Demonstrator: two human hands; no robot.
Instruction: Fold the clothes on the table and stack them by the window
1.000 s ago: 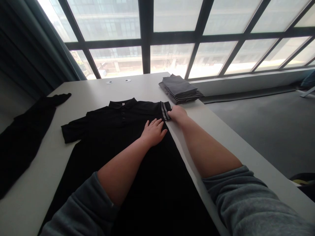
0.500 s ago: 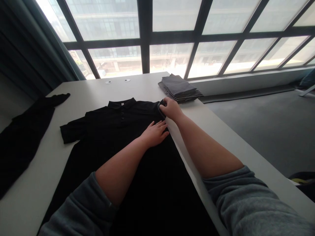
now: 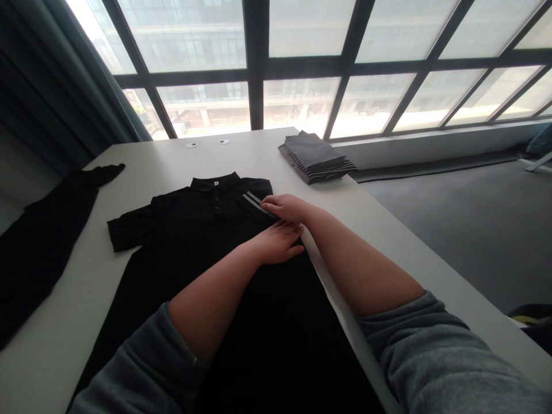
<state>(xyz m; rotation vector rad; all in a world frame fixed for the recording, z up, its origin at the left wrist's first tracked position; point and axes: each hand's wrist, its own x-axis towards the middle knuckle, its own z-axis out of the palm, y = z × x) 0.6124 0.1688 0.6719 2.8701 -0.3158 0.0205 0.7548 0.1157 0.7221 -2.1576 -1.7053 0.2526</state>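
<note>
A black polo shirt (image 3: 202,241) lies flat, collar away from me, on a white table (image 3: 241,155). Its right sleeve, with grey stripes at the cuff (image 3: 255,203), is folded inward over the chest. My right hand (image 3: 284,207) rests on that folded sleeve, fingers stretched out and pressing it down. My left hand (image 3: 278,241) lies flat on the shirt's right side just below, fingers together and extended. The left sleeve (image 3: 123,230) is still spread out.
A folded stack of grey and striped garments (image 3: 315,156) sits at the table's far right corner. Another black garment (image 3: 38,230) lies spread at the left edge. Large windows stand beyond the table; grey floor drops off to the right.
My right hand took the striped right sleeve from the table's right side and folded it inward onto the shirt's chest. My left hand stayed pressing the shirt's side.
</note>
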